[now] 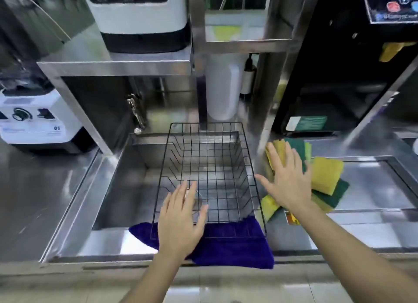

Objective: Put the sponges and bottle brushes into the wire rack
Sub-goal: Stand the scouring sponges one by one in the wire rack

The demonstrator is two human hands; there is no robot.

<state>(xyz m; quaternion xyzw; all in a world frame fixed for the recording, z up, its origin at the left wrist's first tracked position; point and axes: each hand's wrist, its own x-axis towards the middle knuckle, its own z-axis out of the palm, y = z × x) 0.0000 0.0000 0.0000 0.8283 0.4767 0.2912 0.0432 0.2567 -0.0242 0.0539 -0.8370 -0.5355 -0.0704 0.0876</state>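
Head view looks down on a stainless-steel sink [117, 185] set into a steel surface [34, 201]. Across the sink sits a black wire rack [210, 167], a rectangular basket of thin grid bars, its near edge resting on a dark blue cloth [235, 246] draped over the sink's front rim. Nothing lies inside the rack.

Just to the right of the rack, on the surface, is a loose heap of flat yellow-and-green scouring sponges [326, 175], overlapping one another at different angles, some yellow side up, some green.

The right hand [288, 178] is spread wide, palm down, fingers splayed over the left part of that heap; it grips nothing, and whether the palm presses on the sponges is hard to tell through the blur. The left hand [181, 219] is also open and flat, fingers together and extended, held over the rack's near left corner and the cloth, with nothing in it.

A white blender base [34, 122] stands on the surface at far left.
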